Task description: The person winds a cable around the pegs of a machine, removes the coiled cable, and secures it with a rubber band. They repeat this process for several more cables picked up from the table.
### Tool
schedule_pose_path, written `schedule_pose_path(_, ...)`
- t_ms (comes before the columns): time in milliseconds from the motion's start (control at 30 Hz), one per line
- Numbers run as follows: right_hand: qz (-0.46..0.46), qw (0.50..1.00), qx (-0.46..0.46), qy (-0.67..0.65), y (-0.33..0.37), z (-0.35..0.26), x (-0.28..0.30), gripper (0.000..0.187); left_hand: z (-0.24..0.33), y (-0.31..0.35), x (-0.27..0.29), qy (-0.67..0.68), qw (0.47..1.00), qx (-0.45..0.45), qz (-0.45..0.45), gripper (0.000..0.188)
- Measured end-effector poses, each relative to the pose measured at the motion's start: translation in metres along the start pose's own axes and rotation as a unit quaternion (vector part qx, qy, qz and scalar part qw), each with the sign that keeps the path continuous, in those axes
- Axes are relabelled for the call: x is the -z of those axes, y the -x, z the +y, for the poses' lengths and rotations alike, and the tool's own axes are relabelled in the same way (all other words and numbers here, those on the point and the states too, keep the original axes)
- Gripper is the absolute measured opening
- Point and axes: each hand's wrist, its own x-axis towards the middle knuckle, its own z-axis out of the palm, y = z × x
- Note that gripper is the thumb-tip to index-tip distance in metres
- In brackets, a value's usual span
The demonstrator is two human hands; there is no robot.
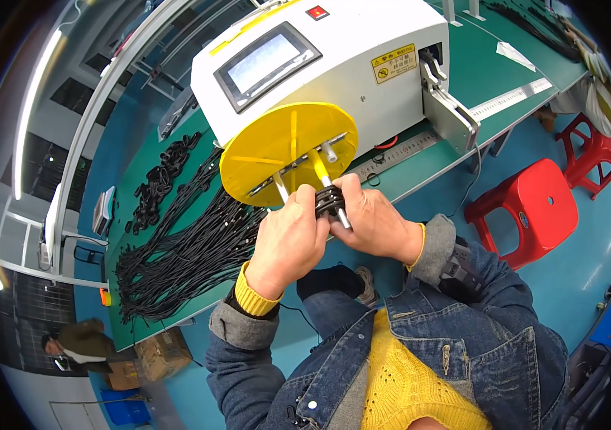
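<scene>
A small coil of black cable (330, 201) sits around the metal pegs at the front of a yellow disc (259, 154) on a white winding machine (363, 64). My left hand (291, 233) grips the coil from its left side, fingers curled in. On the other side, my right hand (377, 222) closes on the same coil with thumb and fingers. One peg tip (345, 219) sticks out below the coil, between my hands. My palms hide part of the cable.
A big heap of black cables (191, 251) covers the green table (205, 304) on the left, with several coiled bundles (158, 183) behind it. Metal rulers (509, 99) lie at right. Red stools (535, 208) stand on the floor; another person (79, 344) is at far left.
</scene>
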Motion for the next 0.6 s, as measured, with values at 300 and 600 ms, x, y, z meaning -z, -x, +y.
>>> schedule_pose_path(300,-0.064,0.998,0.009,0.011,0.072,-0.011,0.002,0.029,0.034,0.061,-0.041,-0.006,1.000,0.017,-0.026,0.023)
schedule_pose_path(600,-0.195,0.980,0.030,0.017,0.104,0.028,-0.023,0.022,0.005,0.083,-0.112,0.710,0.619,0.260,-0.214,0.040)
